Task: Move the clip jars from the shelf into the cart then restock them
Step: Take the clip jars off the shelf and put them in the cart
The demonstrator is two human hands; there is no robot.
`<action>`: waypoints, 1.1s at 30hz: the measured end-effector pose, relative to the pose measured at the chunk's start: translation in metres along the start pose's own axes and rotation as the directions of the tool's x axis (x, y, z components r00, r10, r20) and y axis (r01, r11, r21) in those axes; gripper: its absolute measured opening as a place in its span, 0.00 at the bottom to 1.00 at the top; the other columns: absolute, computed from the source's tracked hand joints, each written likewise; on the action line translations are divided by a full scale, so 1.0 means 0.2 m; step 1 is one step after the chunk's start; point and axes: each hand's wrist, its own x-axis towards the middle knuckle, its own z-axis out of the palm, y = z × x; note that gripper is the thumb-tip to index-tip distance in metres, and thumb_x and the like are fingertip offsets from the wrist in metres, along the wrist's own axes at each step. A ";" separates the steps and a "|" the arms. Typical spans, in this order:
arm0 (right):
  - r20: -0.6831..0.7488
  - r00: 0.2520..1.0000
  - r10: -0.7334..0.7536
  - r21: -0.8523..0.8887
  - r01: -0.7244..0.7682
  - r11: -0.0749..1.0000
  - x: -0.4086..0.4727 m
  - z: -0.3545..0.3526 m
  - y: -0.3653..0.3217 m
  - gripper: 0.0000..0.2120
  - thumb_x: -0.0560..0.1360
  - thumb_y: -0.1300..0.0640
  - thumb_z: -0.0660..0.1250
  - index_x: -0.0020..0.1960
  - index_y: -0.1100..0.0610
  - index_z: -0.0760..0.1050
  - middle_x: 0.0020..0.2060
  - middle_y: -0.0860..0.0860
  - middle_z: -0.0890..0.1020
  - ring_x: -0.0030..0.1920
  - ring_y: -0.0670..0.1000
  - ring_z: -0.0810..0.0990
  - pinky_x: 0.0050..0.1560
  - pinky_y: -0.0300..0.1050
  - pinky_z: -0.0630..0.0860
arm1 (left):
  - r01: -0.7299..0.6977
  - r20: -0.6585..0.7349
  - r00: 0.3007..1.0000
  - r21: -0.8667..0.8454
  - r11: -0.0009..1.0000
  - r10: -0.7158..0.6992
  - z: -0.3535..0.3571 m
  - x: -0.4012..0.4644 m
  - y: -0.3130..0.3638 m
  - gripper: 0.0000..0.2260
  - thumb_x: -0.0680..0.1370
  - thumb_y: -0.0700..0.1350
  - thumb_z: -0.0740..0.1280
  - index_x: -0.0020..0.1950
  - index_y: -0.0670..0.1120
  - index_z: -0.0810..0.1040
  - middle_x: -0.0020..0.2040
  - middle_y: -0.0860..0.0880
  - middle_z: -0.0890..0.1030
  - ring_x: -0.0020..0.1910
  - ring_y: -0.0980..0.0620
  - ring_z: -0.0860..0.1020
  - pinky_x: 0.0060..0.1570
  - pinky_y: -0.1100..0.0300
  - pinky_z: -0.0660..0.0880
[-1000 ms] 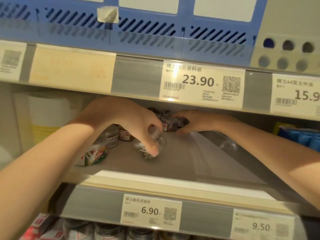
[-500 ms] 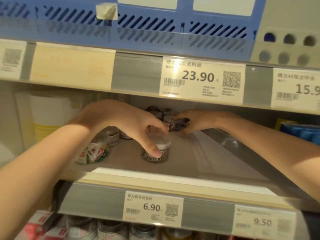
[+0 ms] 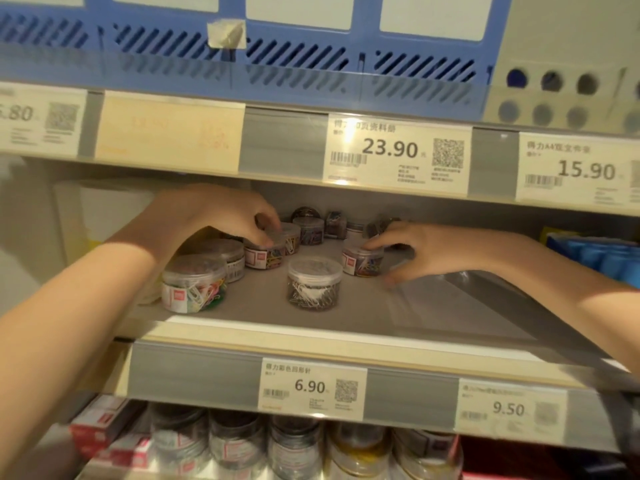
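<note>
On the middle shelf (image 3: 346, 317), both of our hands reach in among the clip jars. Our left hand (image 3: 214, 216) comes in from the left with its fingers curled down over the lid of a jar of coloured clips (image 3: 265, 252), gripping it from above. Our right hand (image 3: 412, 251) comes in from the right; its index finger and thumb close round a second jar of coloured clips (image 3: 362, 259), which stands upright on the shelf floor.

Between the 2 hands and nearer the shelf edge stands 1 jar of silver clips (image 3: 314, 284), upright, lid on, touched by neither hand. At front left stands a jar of pastel clips (image 3: 194, 284), partly behind our left forearm, with another jar (image 3: 225, 254) just behind it. More small jars (image 3: 310, 230) sit toward the back of the shelf, close together; their contents are too dark to identify.

The shelf edge carries a price tag reading 6.90 (image 3: 311, 386) and, to its right, one reading 9.50 (image 3: 509, 408). The rail above carries tags reading 23.90 (image 3: 391, 148) and 15.90 (image 3: 585, 169). A blue slotted basket (image 3: 294, 60) stands on the upper shelf. Further jars (image 3: 294, 445) fill the shelf below. The cart is not in view.
</note>
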 end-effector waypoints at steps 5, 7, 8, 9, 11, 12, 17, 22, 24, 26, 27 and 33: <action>-0.028 1.000 -0.008 0.037 0.009 0.999 -0.15 0.02 0.00 0.28 0.72 0.46 0.70 0.70 0.41 0.65 0.63 0.42 0.69 0.63 0.43 0.68 0.63 0.37 0.62 | 0.038 0.022 0.999 0.011 0.999 -0.038 0.05 0.03 -0.02 0.22 0.78 0.52 0.66 0.71 0.52 0.67 0.69 0.50 0.70 0.64 0.50 0.71 0.60 0.61 0.66; -0.042 0.999 -0.018 0.064 0.020 0.998 -0.20 0.02 0.02 0.27 0.71 0.46 0.70 0.68 0.38 0.66 0.61 0.40 0.69 0.61 0.40 0.69 0.63 0.36 0.63 | 0.030 0.004 1.000 -0.004 1.000 -0.030 0.06 0.04 -0.02 0.23 0.77 0.52 0.66 0.71 0.51 0.67 0.68 0.49 0.71 0.62 0.50 0.71 0.59 0.62 0.67; -0.046 0.999 -0.028 0.071 0.031 0.997 -0.22 0.03 0.03 0.27 0.71 0.45 0.70 0.67 0.37 0.66 0.60 0.37 0.69 0.60 0.37 0.68 0.62 0.34 0.63 | 0.024 -0.003 1.000 -0.010 1.000 -0.024 0.06 0.05 -0.02 0.23 0.77 0.52 0.67 0.70 0.50 0.68 0.66 0.48 0.72 0.60 0.51 0.72 0.56 0.62 0.67; -0.047 0.998 -0.037 0.072 0.041 0.997 -0.24 0.03 0.04 0.26 0.71 0.45 0.70 0.66 0.35 0.65 0.58 0.34 0.69 0.59 0.34 0.68 0.60 0.29 0.62 | 0.018 -0.006 1.000 -0.016 1.000 -0.018 0.07 0.05 -0.03 0.24 0.76 0.52 0.68 0.70 0.49 0.68 0.65 0.48 0.73 0.58 0.51 0.72 0.55 0.63 0.67; -0.051 0.997 -0.050 0.079 0.054 0.995 -0.28 0.03 0.05 0.25 0.70 0.44 0.70 0.63 0.32 0.64 0.54 0.30 0.68 0.57 0.29 0.67 0.55 0.24 0.62 | 0.014 -0.014 1.000 -0.023 1.000 -0.014 0.07 0.04 -0.03 0.26 0.74 0.51 0.71 0.69 0.49 0.68 0.65 0.48 0.73 0.59 0.51 0.72 0.55 0.62 0.68; -0.054 0.997 -0.051 0.088 0.056 0.995 -0.29 0.03 0.06 0.24 0.70 0.44 0.70 0.62 0.32 0.64 0.53 0.29 0.68 0.56 0.28 0.67 0.54 0.24 0.62 | 0.013 -0.021 1.000 -0.024 1.000 -0.014 0.07 0.04 -0.03 0.26 0.73 0.50 0.72 0.69 0.48 0.68 0.65 0.48 0.73 0.60 0.50 0.72 0.55 0.62 0.68; -0.085 0.995 -0.053 0.125 0.064 0.990 -0.37 0.02 0.08 0.23 0.67 0.41 0.68 0.61 0.33 0.68 0.51 0.25 0.68 0.57 0.30 0.68 0.55 0.26 0.62 | 0.006 -0.043 0.999 -0.048 0.999 -0.008 0.08 0.03 -0.01 0.27 0.72 0.50 0.73 0.68 0.49 0.69 0.64 0.49 0.73 0.60 0.49 0.72 0.54 0.60 0.68; -0.145 0.988 -0.053 0.160 0.076 0.984 -0.42 0.06 0.08 0.22 0.71 0.51 0.71 0.61 0.36 0.70 0.53 0.29 0.70 0.58 0.30 0.68 0.55 0.22 0.60 | -0.048 -0.011 0.999 -0.111 0.993 0.047 0.08 0.00 0.04 0.26 0.73 0.51 0.72 0.69 0.54 0.67 0.61 0.53 0.72 0.57 0.52 0.73 0.53 0.61 0.69; -0.148 0.988 -0.048 0.162 0.072 0.984 -0.43 0.07 0.08 0.22 0.71 0.50 0.71 0.61 0.35 0.69 0.56 0.32 0.70 0.59 0.32 0.68 0.57 0.24 0.60 | -0.086 0.009 0.996 -0.128 0.988 0.088 0.08 -0.02 0.06 0.24 0.74 0.50 0.71 0.67 0.57 0.68 0.54 0.59 0.72 0.49 0.58 0.73 0.45 0.66 0.68; -0.141 0.989 -0.039 0.162 0.062 0.985 -0.45 0.07 0.08 0.22 0.70 0.47 0.70 0.61 0.35 0.69 0.57 0.33 0.70 0.60 0.33 0.68 0.58 0.25 0.61 | -0.123 0.011 0.992 -0.141 0.982 0.126 0.08 -0.03 0.08 0.22 0.73 0.49 0.71 0.65 0.59 0.70 0.53 0.62 0.71 0.47 0.62 0.72 0.44 0.69 0.67; -0.137 0.990 -0.034 0.166 0.057 0.985 -0.46 0.06 0.08 0.22 0.69 0.44 0.69 0.61 0.35 0.69 0.56 0.33 0.70 0.60 0.34 0.69 0.58 0.25 0.61 | -0.134 0.003 0.991 -0.149 0.980 0.136 0.07 -0.04 0.08 0.22 0.73 0.48 0.72 0.64 0.59 0.71 0.56 0.60 0.72 0.49 0.62 0.72 0.47 0.67 0.68; -0.148 0.988 -0.042 0.204 0.073 0.976 -0.49 0.07 0.07 0.20 0.68 0.37 0.68 0.60 0.34 0.72 0.56 0.33 0.71 0.61 0.36 0.69 0.61 0.29 0.63 | -0.171 -0.113 0.982 -0.182 0.968 0.153 0.00 -0.11 0.10 0.25 0.64 0.59 0.71 0.60 0.66 0.72 0.57 0.61 0.75 0.52 0.62 0.74 0.51 0.65 0.71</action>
